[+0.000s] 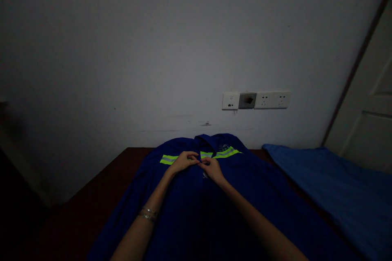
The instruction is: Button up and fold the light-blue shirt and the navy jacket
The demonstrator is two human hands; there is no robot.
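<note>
A dark blue garment (pixel 174 220) is laid out on a dark red tabletop (pixel 104 187), its collar (pixel 206 142) turned toward the pale wall (pixel 153 49) and its lower part spread toward the wearer of the camera. The garment is worked at its middle front, a little below the collar, by both hands. By the left hand (pixel 184 162), fabric is pinched between the thumb and bent fingers; by the right hand (pixel 212 169), it is likewise pinched, and the fingertips of the two are brought together at the centre line. Whether a button or other fastener is also gripped there cannot be told, as the spot is small and dim. The chest is crossed by a yellow-green reflective strip, seen as a left piece (pixel 168 159), partly covered by the left hand, and a right piece (pixel 226 153), above which a pale emblem (pixel 225 147) is marked. Silvery bracelets (pixel 148 214) are worn on the left forearm. To the right, a lighter blue cloth (pixel 337 183) is spread beside the garment. Socket plates (pixel 272 100) are mounted on the wall, and a panelled door (pixel 376 126) is seen at the far right.
</note>
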